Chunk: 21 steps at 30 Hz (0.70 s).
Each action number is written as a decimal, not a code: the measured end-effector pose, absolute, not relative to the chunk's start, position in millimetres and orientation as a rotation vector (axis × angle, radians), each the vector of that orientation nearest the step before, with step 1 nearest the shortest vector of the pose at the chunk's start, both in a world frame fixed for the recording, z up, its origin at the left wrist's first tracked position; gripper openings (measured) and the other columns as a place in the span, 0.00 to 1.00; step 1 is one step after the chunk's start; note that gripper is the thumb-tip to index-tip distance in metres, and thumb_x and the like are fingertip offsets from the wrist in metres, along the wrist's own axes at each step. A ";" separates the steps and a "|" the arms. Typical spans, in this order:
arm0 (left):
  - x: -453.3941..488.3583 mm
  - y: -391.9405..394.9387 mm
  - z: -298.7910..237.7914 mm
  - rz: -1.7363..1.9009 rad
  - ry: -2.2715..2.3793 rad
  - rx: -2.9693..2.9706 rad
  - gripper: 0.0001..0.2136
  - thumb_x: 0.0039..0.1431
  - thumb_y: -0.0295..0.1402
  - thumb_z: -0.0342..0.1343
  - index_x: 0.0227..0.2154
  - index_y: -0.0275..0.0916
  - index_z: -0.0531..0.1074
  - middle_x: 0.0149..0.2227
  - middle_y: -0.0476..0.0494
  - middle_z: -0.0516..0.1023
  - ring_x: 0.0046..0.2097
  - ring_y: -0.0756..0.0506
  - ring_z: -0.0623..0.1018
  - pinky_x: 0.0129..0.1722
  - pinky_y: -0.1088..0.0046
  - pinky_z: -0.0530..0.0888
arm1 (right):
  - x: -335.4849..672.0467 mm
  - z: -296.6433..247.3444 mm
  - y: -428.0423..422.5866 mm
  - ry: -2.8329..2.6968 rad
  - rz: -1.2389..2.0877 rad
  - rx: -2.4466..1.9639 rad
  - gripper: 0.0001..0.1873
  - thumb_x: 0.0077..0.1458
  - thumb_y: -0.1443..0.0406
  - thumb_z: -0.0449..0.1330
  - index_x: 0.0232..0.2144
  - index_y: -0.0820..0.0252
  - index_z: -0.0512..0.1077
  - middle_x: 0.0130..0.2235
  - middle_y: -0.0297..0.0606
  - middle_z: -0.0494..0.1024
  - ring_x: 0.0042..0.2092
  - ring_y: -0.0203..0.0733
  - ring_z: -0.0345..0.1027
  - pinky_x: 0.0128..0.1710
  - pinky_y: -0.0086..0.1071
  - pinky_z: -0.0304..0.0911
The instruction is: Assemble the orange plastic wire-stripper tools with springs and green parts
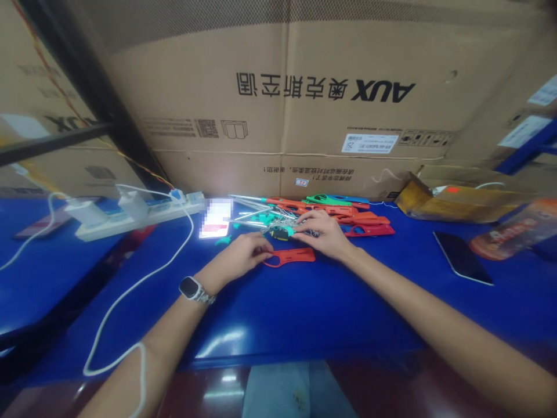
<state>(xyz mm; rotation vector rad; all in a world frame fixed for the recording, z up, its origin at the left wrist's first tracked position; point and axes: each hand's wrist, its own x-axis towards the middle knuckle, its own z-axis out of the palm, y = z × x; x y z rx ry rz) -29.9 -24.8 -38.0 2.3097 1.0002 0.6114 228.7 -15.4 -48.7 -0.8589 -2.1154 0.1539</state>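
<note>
One near red shell (298, 255) is being pinched by the left hand (247, 254), the right hand (321, 232) apparently gripping a farther green piece (290, 231), this part-picking likely calling for fine control.

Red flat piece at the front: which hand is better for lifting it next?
Probably the left hand: its grip is right at the ring end of the red flat piece. The right hand is farther back, at a small green part.

The tabletop (261, 316) looks glossy, the red piece (297, 255) plastic, the AUX carton (282, 122) matt cardboard.
</note>
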 end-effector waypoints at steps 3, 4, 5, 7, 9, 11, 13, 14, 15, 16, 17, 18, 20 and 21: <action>-30.2 -23.9 -40.9 0.676 1.012 2.209 0.05 0.57 0.35 0.61 0.32 0.40 0.80 0.30 0.46 0.79 0.30 0.47 0.76 0.31 0.73 0.70 | 218.1 -51.3 -35.3 -2.183 0.205 -0.818 0.06 0.58 0.59 0.66 0.36 0.53 0.81 0.35 0.38 0.81 0.43 0.44 0.72 0.49 0.44 0.62; -31.2 -23.8 -41.3 0.688 0.998 2.166 0.06 0.56 0.36 0.62 0.32 0.40 0.80 0.30 0.46 0.79 0.29 0.47 0.76 0.30 0.74 0.70 | 215.5 -53.2 -40.6 -2.206 0.209 -0.809 0.07 0.59 0.59 0.65 0.36 0.53 0.81 0.35 0.38 0.80 0.42 0.43 0.71 0.47 0.43 0.62; -32.5 -23.8 -41.2 0.686 0.977 2.122 0.06 0.56 0.37 0.62 0.33 0.40 0.80 0.30 0.45 0.80 0.30 0.47 0.77 0.30 0.74 0.71 | 213.9 -55.3 -44.1 -2.218 0.211 -0.807 0.07 0.59 0.59 0.65 0.35 0.53 0.81 0.34 0.38 0.79 0.42 0.43 0.70 0.47 0.42 0.61; -35.7 -24.4 -40.1 0.651 0.942 2.054 0.07 0.56 0.37 0.62 0.35 0.40 0.80 0.31 0.44 0.81 0.31 0.46 0.78 0.32 0.73 0.72 | 213.6 -59.6 -45.6 -2.226 0.203 -0.808 0.08 0.60 0.58 0.64 0.35 0.54 0.81 0.34 0.37 0.78 0.40 0.42 0.69 0.45 0.41 0.61; -38.1 -25.5 -38.0 0.615 0.928 2.028 0.08 0.55 0.35 0.63 0.37 0.39 0.79 0.33 0.44 0.82 0.33 0.46 0.79 0.34 0.72 0.74 | 216.2 -63.1 -42.0 -2.226 0.218 -0.797 0.09 0.59 0.57 0.64 0.35 0.54 0.82 0.34 0.37 0.76 0.39 0.41 0.68 0.43 0.39 0.61; -38.8 -27.0 -35.9 0.601 0.919 2.031 0.08 0.53 0.33 0.64 0.37 0.40 0.79 0.34 0.44 0.82 0.33 0.46 0.79 0.34 0.72 0.74 | 219.5 -65.4 -36.5 -2.243 0.266 -0.777 0.09 0.60 0.57 0.64 0.36 0.54 0.82 0.34 0.36 0.74 0.38 0.40 0.68 0.41 0.38 0.62; -38.1 -28.3 -34.3 0.599 0.918 2.048 0.08 0.54 0.33 0.64 0.37 0.40 0.79 0.34 0.45 0.82 0.33 0.46 0.79 0.34 0.72 0.74 | 221.7 -66.6 -31.9 -2.266 0.322 -0.763 0.09 0.60 0.57 0.64 0.38 0.53 0.82 0.33 0.35 0.73 0.35 0.38 0.67 0.39 0.36 0.61; -37.5 -28.8 -33.7 0.598 0.923 2.063 0.07 0.55 0.33 0.63 0.37 0.40 0.79 0.34 0.45 0.82 0.33 0.46 0.79 0.35 0.71 0.74 | 222.3 -66.9 -30.2 -2.277 0.344 -0.756 0.09 0.60 0.58 0.64 0.38 0.53 0.82 0.32 0.34 0.73 0.34 0.38 0.66 0.39 0.36 0.61; -36.8 -29.2 -33.2 0.598 0.933 2.084 0.07 0.55 0.33 0.63 0.37 0.40 0.79 0.34 0.44 0.82 0.34 0.46 0.79 0.36 0.71 0.74 | 222.7 -67.0 -28.9 -2.285 0.361 -0.751 0.09 0.59 0.58 0.64 0.38 0.53 0.82 0.31 0.33 0.72 0.34 0.37 0.66 0.38 0.36 0.61; -36.2 -29.5 -32.7 0.596 0.942 2.112 0.07 0.57 0.32 0.62 0.38 0.39 0.79 0.35 0.44 0.81 0.35 0.45 0.79 0.37 0.70 0.74 | 222.8 -67.0 -28.0 -2.290 0.375 -0.743 0.09 0.59 0.58 0.65 0.38 0.54 0.82 0.31 0.33 0.72 0.33 0.37 0.66 0.38 0.36 0.60; -35.7 -29.7 -32.4 0.594 0.947 2.149 0.07 0.58 0.32 0.61 0.38 0.39 0.79 0.36 0.43 0.81 0.36 0.45 0.79 0.38 0.70 0.74 | 222.9 -66.9 -27.4 -2.292 0.384 -0.736 0.09 0.59 0.58 0.65 0.39 0.55 0.82 0.31 0.33 0.71 0.33 0.37 0.65 0.38 0.35 0.60; -35.2 -29.8 -32.3 0.591 0.945 2.191 0.07 0.59 0.31 0.60 0.39 0.39 0.79 0.37 0.42 0.80 0.37 0.45 0.79 0.39 0.70 0.74 | 223.0 -67.0 -27.0 -2.291 0.387 -0.732 0.09 0.59 0.59 0.65 0.39 0.55 0.82 0.30 0.33 0.71 0.33 0.36 0.65 0.37 0.35 0.59; -34.1 -29.7 -32.7 0.580 0.922 2.271 0.07 0.61 0.30 0.58 0.40 0.40 0.79 0.39 0.42 0.79 0.38 0.45 0.78 0.40 0.69 0.74 | 223.1 -67.3 -26.8 -2.288 0.373 -0.740 0.10 0.60 0.59 0.64 0.39 0.54 0.82 0.31 0.33 0.71 0.33 0.36 0.64 0.37 0.34 0.58; -33.5 -29.5 -33.2 0.575 0.906 2.303 0.08 0.62 0.30 0.57 0.41 0.40 0.79 0.40 0.42 0.79 0.38 0.46 0.78 0.41 0.69 0.73 | 223.2 -67.7 -27.0 -2.290 0.363 -0.746 0.10 0.60 0.59 0.64 0.40 0.54 0.82 0.31 0.33 0.71 0.33 0.36 0.64 0.38 0.35 0.57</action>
